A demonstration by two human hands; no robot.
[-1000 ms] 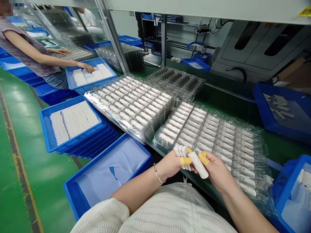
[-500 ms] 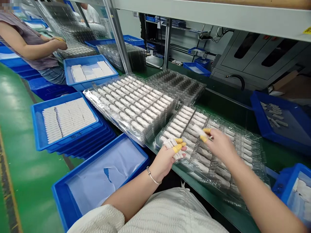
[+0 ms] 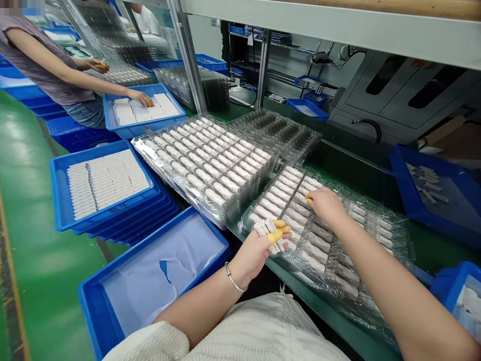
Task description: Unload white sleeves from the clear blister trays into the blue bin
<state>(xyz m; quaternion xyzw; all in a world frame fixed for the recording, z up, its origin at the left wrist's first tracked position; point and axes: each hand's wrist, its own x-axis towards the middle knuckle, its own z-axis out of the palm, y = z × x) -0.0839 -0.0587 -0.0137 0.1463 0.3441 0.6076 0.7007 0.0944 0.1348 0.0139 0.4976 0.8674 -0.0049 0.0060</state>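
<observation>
Here, the left hand [image 3: 258, 251] is clamped on a short stack of white pieces [image 3: 264, 229] — and just beyond it, the right hand [image 3: 327, 206] reaches over the clear tray [image 3: 300, 273] below — grip hidden, can't tell.

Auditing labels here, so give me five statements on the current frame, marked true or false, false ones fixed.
1. The left hand holds several white pieces. True.
2. The right hand is over a blue bin. False: it is at the clear tray in front of the person.
3. A bracelet circles the left wrist. True.
4. The left hand's finger covers are blue. False: they are yellow.
5. A co-worker's hand reaches over a bin that holds white pieces. True.
</observation>
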